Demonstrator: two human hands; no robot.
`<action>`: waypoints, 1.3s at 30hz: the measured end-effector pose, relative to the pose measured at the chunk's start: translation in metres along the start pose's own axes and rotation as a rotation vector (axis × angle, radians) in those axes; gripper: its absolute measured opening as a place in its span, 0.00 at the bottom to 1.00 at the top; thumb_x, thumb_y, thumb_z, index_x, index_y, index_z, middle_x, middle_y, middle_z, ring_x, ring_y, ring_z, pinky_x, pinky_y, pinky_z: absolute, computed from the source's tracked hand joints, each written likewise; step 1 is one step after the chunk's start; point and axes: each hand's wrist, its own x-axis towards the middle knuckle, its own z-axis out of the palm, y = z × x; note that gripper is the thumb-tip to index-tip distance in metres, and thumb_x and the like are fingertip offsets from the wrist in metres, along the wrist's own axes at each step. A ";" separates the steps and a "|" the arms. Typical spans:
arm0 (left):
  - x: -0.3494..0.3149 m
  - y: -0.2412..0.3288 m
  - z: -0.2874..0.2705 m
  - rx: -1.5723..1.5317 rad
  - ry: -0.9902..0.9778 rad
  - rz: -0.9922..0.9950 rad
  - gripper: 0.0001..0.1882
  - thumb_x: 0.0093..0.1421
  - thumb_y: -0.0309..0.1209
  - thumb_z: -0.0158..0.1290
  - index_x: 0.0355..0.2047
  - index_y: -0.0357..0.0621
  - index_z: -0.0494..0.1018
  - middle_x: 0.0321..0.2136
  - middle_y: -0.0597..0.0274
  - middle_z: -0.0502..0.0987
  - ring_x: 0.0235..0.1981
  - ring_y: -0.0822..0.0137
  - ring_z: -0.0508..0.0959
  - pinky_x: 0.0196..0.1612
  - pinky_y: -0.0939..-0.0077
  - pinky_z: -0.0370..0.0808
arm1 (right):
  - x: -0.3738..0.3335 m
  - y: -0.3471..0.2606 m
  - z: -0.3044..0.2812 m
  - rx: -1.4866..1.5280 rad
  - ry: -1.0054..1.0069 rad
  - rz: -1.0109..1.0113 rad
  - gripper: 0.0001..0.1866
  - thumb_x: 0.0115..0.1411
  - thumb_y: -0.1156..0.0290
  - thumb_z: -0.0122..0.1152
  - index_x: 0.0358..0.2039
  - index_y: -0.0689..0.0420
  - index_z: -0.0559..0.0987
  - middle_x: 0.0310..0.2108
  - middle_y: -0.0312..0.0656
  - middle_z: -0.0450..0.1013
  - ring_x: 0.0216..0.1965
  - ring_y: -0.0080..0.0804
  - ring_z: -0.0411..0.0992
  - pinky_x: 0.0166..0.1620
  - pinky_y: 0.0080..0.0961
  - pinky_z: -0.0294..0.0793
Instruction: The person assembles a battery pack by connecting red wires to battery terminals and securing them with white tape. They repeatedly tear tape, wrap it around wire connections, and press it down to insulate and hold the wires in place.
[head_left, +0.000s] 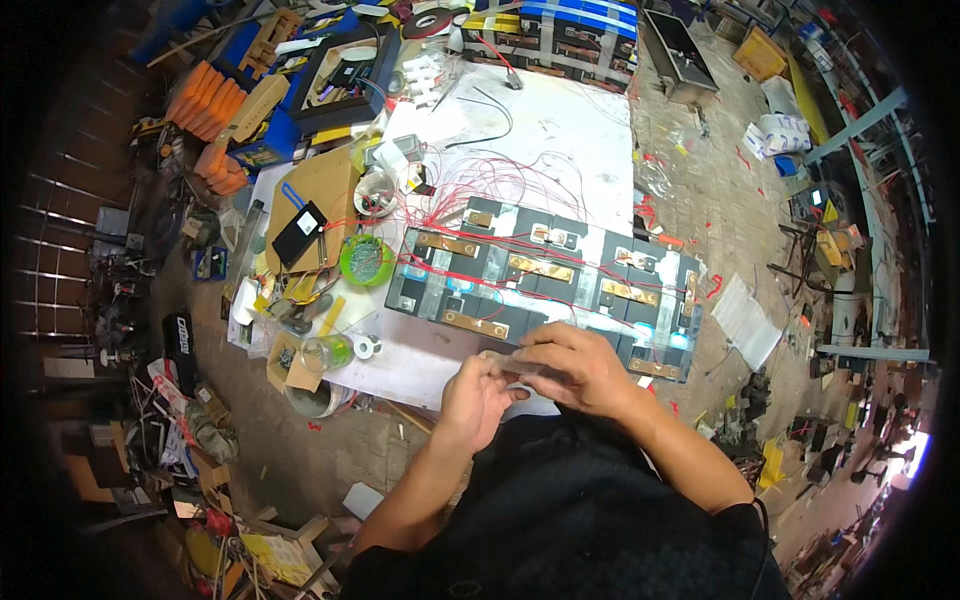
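Note:
My left hand [474, 402] and my right hand [578, 368] meet in front of my body, at the near edge of the battery pack. Fingers of both are drawn together around something small and greyish, too hidden to name. Just beyond them lies the battery pack [490, 297], a block of black cells with clear tape over it. Copper-coloured busbars [541, 267] join its terminals. Thin red wires [500, 175] run across the pack and spread in loose loops over the white table [580, 130] behind it.
Left of the pack stand a green bowl of small metal parts [366, 260], a clear cup with green [328, 351] and a white spool [368, 346]. A black flat device [300, 235] lies on cardboard. Another taped battery pack [560, 45] sits at the far end. Orange gloves [205, 105] lie far left.

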 end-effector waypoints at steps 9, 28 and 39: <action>0.013 0.042 0.013 0.022 -0.278 -0.303 0.10 0.75 0.38 0.49 0.43 0.46 0.73 0.50 0.53 0.82 0.52 0.57 0.82 0.44 0.59 0.79 | 0.017 -0.003 -0.020 0.119 0.123 0.189 0.08 0.61 0.77 0.74 0.41 0.57 0.88 0.49 0.47 0.82 0.48 0.41 0.83 0.50 0.34 0.82; 0.177 0.130 0.013 1.733 0.385 0.881 0.32 0.49 0.42 0.79 0.47 0.46 0.74 0.66 0.48 0.70 0.75 0.45 0.61 0.76 0.43 0.52 | 0.086 0.035 -0.043 0.305 -0.045 0.630 0.05 0.63 0.73 0.70 0.36 0.60 0.83 0.44 0.39 0.84 0.42 0.25 0.78 0.45 0.26 0.78; 0.182 0.130 0.014 1.671 0.410 0.881 0.34 0.48 0.41 0.80 0.49 0.45 0.74 0.69 0.46 0.68 0.76 0.41 0.59 0.78 0.39 0.47 | 0.129 0.099 -0.005 -0.115 -0.076 0.409 0.05 0.59 0.74 0.72 0.34 0.59 0.83 0.47 0.46 0.82 0.47 0.44 0.79 0.54 0.41 0.77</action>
